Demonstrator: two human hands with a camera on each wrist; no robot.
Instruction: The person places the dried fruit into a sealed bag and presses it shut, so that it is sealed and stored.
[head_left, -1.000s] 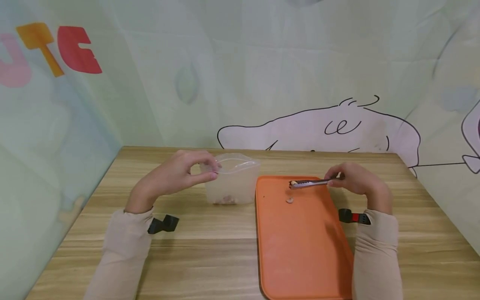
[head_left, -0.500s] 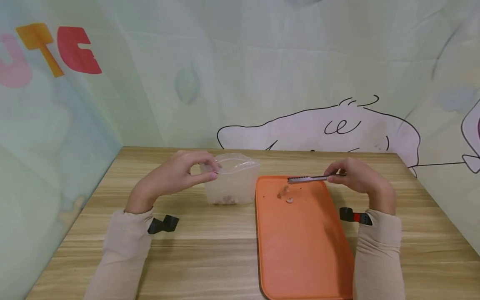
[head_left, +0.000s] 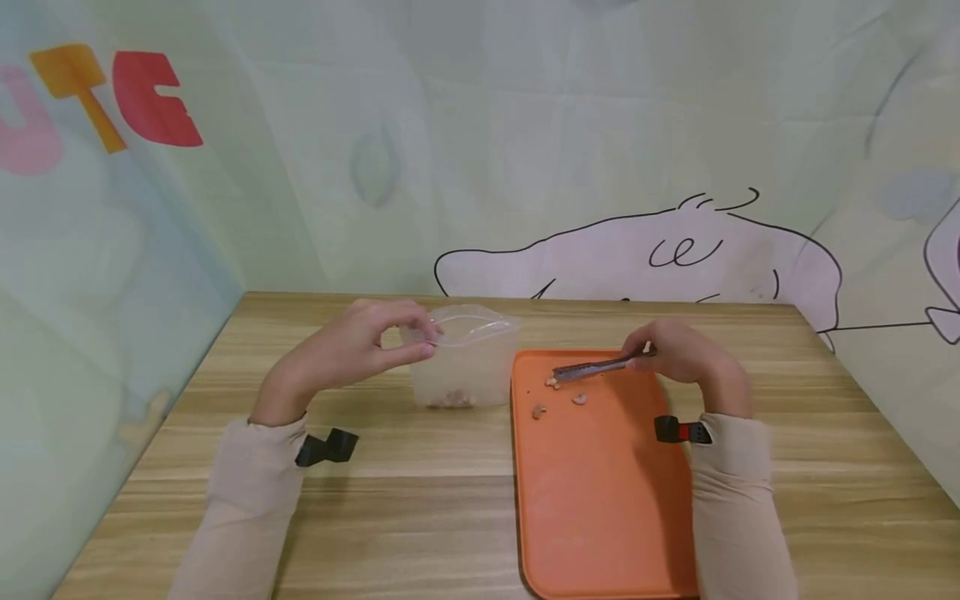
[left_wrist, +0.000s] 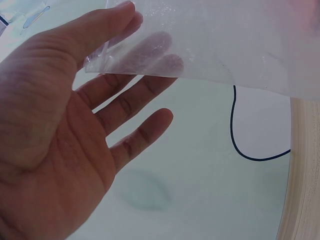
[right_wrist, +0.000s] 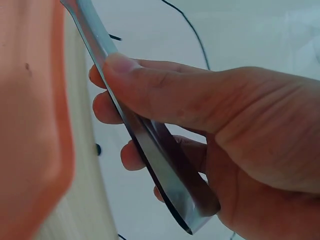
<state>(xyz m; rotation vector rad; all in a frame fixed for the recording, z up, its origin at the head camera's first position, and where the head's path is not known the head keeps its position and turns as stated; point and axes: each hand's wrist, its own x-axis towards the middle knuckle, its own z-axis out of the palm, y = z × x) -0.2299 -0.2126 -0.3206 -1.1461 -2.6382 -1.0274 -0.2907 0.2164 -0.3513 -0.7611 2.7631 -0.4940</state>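
My left hand (head_left: 360, 342) pinches the upper edge of a clear zip bag (head_left: 461, 367) between thumb and fingertips. The bag stands upright with its mouth parted, and small pale pieces (head_left: 453, 399) lie in its bottom. In the left wrist view the bag's film (left_wrist: 215, 45) passes between thumb and fingers. My right hand (head_left: 678, 358) grips metal tongs (head_left: 596, 367), thumb on one arm and fingers behind, as the right wrist view shows. The tongs' tips are right at a small brown-and-white piece (head_left: 552, 383) on the orange tray (head_left: 600, 500).
Two more small pieces lie on the tray, one a brownish bit (head_left: 538, 412) near its left edge, the other a pale bit (head_left: 579, 400). Dark crumbs dot the tray's far end. The wood-grain table (head_left: 405, 517) ends at a printed cloth backdrop (head_left: 480, 167).
A piece held in the tongs has dropped, and bits now lie on the tray's far left. The right hand and tongs have shifted left and down. The left hand and bag stay put.
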